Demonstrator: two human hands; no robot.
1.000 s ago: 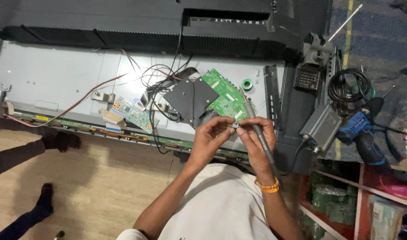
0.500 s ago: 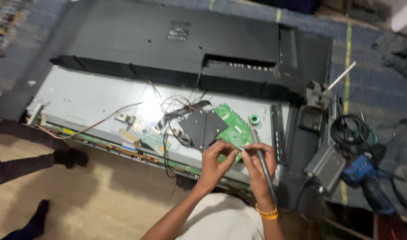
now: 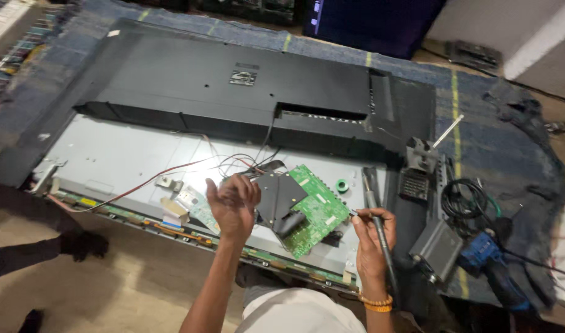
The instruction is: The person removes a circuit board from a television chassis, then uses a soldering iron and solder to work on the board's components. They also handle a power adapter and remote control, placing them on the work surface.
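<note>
My left hand hovers open, palm up and fingers apart, over the grey metal back of a flat television, just left of a black plate. That plate lies on a green circuit board. My right hand grips a dark screwdriver. Its tip pokes out at my fingertips by the board's right edge, and its handle runs down past my wrist. Red and black wires trail left from the board.
The black rear cover lies beyond the panel on a blue blanket. To the right are a small green roll, a metal strip, a cable coil, a grey box and a blue drill. Another person's dark-clad limb is at left.
My hands were together at the screwdriver tip. My left hand has let go, moved left and opened. The view has tilted up, showing more of the rear cover.
</note>
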